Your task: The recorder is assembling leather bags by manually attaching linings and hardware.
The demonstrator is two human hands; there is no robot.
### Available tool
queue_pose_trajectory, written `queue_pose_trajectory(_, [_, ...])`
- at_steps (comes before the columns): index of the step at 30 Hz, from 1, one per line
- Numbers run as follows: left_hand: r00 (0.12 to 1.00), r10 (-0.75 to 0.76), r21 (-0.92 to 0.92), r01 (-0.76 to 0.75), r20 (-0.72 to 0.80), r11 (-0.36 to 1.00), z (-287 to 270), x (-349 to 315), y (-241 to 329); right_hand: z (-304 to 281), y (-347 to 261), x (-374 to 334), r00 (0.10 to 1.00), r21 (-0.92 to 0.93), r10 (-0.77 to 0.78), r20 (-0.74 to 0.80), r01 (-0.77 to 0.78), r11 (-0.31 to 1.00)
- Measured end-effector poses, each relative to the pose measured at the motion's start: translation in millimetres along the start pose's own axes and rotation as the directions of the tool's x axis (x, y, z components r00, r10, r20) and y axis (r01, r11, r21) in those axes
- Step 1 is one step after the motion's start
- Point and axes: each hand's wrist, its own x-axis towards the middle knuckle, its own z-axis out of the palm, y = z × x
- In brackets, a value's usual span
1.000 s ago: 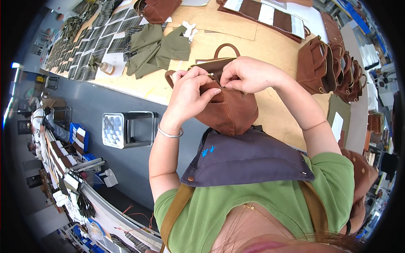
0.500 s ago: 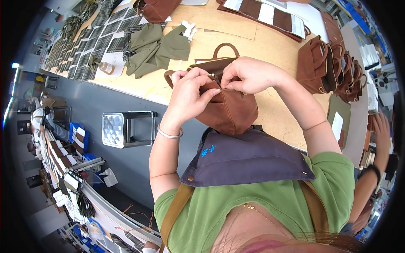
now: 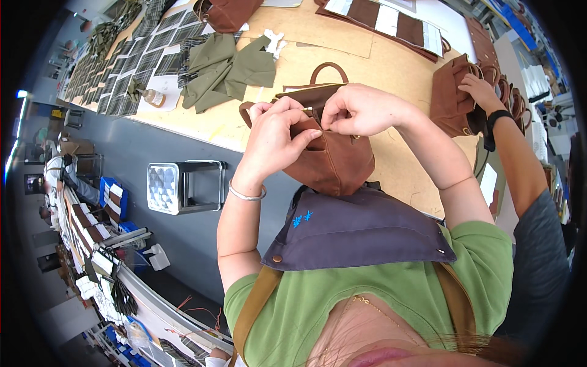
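A brown leather bag (image 3: 343, 160) with curved handles rests against the table's near edge, close to my apron. My left hand (image 3: 278, 137) grips its upper edge from the left, thumb on the outside, near a small gold zipper piece. Opposite it, my right hand (image 3: 364, 110) pinches the bag's rim with bent fingers, its fingertips close to the left thumb. The bag's mouth is partly open behind both hands, showing a dark inside. What lies right between the fingertips is too small to make out.
Olive fabric pieces (image 3: 227, 70) and a small bottle (image 3: 153, 98) lie on the table's left side. Another brown bag (image 3: 229, 13) stands at the back. Several brown bags (image 3: 449, 98) line the right, where a co-worker's hand (image 3: 482, 92) reaches in. A stool (image 3: 165, 188) stands left.
The co-worker's arm at the right has moved forward, and its hand now touches the row of bags. My hands and the bag have barely shifted.
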Motion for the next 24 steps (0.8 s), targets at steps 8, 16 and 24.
queue_pose_trajectory(8, [0.997,0.077,-0.044,-0.077,0.000,0.996,-7.7,1.5,-5.9,9.0,6.4,0.8,0.999,0.098,0.005,-0.035,-0.001,0.995])
queue_pose_trajectory(16, [0.993,0.056,-0.217,-0.077,-0.103,0.973,-1.9,4.7,-14.6,10.0,21.3,5.5,0.993,0.208,-0.022,-0.117,0.046,0.977])
queue_pose_trajectory(24, [0.993,0.066,-0.129,-0.077,-0.093,0.989,-0.2,6.2,-13.3,8.4,24.5,7.5,0.996,0.039,-0.052,-0.077,0.055,0.998])
